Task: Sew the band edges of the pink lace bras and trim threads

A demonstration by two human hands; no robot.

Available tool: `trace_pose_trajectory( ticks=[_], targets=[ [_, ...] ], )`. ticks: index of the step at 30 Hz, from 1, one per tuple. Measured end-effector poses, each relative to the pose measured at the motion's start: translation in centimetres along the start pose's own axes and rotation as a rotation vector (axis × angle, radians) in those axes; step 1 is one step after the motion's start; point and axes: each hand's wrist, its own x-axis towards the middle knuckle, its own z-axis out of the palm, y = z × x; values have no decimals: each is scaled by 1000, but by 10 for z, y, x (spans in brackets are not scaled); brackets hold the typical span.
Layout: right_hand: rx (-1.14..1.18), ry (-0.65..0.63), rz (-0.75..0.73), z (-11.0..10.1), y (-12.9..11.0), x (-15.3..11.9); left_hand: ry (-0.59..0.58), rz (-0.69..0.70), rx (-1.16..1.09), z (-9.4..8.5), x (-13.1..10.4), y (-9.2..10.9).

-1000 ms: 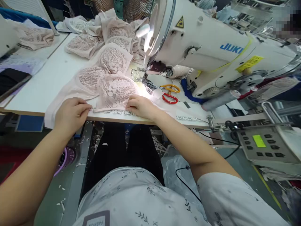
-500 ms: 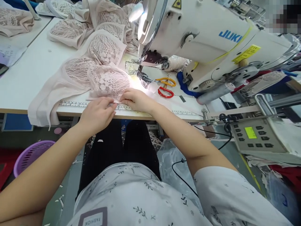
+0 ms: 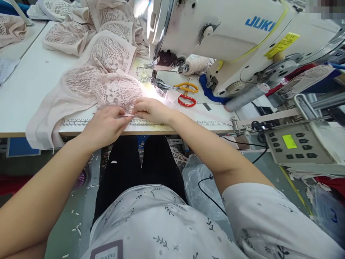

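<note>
A pale pink lace bra (image 3: 115,90) lies on the sewing table, its near cup edge at my fingers and one wing draping over the table's front edge. My left hand (image 3: 105,124) pinches the lower edge of that cup between thumb and fingers. Close beside it, my right hand (image 3: 151,109) grips the same edge with bent fingers. Just beyond my right hand is the needle area of a white sewing machine (image 3: 183,28). A printed ruler strip (image 3: 151,123) runs along the table under my hands.
Scissors with orange and red handles (image 3: 187,101) lie right of the needle. More lace bras (image 3: 67,36) are heaped at the back left. A pink tape (image 3: 258,122) runs through a metal guide near a control box (image 3: 299,144). A thread cone (image 3: 198,65) stands behind the needle.
The view has shifted, so the table and machine sit farther left. Both hands keep their pinch on the bra's edge and have barely moved against it. My left arm now covers most of the purple basket.
</note>
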Motion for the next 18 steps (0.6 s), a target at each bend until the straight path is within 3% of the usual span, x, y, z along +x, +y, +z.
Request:
trace_pose_trajectory(
  ticks=[5, 13, 18],
  targets=[
    [-17, -19, 32, -3, -2, 1, -53, 34, -32, -4, 4, -5],
    [-35, 55, 63, 6, -3, 8, -146, 130, -47, -7, 8, -37],
    [-4, 73, 32, 11, 0, 14, -221, 132, -32, -14, 6, -44]
  ],
)
